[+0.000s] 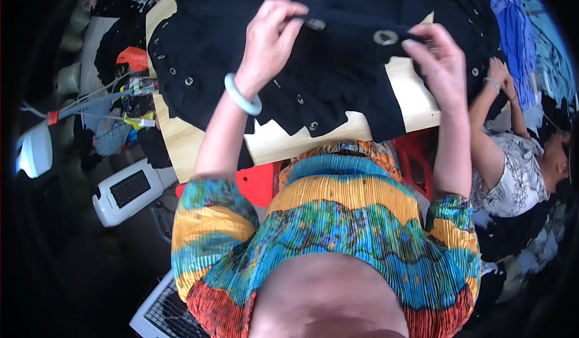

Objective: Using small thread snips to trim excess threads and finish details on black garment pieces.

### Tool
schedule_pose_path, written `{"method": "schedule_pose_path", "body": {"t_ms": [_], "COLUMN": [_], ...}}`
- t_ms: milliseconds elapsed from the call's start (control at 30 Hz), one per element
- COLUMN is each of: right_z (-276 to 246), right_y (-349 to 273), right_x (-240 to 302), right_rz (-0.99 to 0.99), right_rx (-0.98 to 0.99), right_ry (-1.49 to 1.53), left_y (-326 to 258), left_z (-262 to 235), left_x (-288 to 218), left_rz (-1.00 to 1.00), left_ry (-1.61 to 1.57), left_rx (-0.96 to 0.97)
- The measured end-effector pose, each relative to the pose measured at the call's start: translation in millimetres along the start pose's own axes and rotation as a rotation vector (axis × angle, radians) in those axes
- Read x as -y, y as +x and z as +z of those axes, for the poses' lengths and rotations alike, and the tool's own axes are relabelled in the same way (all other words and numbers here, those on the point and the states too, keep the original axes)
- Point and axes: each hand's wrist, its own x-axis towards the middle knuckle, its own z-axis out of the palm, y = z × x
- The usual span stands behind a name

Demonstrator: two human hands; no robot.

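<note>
Above the table I hold a piece of black cloth [353,29], its edge stretched between both hands. My left hand [267,39], with a pale bangle [242,95] on the wrist, pinches the edge at one end. My right hand [443,60] pinches the other end, thumb and fingers closed. Near my right fingers a pale ring-like fitting [378,37] shows on the cloth, blurred. Another fitting [316,24] lies close to my left fingertips. Beneath my hands more black cloth pieces [211,42] are spread, with several small ring-like fittings along their edges.
The light wooden tabletop [271,148] shows between the cloths. At right, a co-worker's hands [499,75] rest by the table edge, near blue cloth [512,30]. A lamp [37,151] and a white device [129,191] stand at left. Red stools [256,184] are under the table.
</note>
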Motion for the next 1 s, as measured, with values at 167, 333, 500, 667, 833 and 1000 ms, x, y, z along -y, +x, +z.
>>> {"method": "schedule_pose_path", "body": {"t_ms": [167, 333, 500, 667, 833, 1000], "right_z": [-52, -81, -89, -112, -94, -114], "right_y": [5, 14, 34, 46, 43, 72], "right_x": [48, 25, -30, -103, -147, -95], "right_rz": [-0.303, -0.217, 0.001, 0.07, 0.194, 0.226], "right_rx": [-0.349, -0.414, -0.47, -0.361, -0.222, -0.244], "right_ry": [0.203, 0.235, -0.027, -0.152, -0.254, -0.121], "left_y": [77, 56, -48, -153, -160, -160], "left_z": [1, 25, 34, 50, 67, 71], "left_x": [-74, -56, 69, 152, 134, 131], "left_rz": [0.196, 0.099, -0.449, -1.415, -1.718, -1.454], "left_ry": [-0.11, -0.203, -0.031, -0.274, -0.789, -0.841], "left_rx": [-0.077, -0.094, -0.215, -0.349, -0.274, -0.439]}}
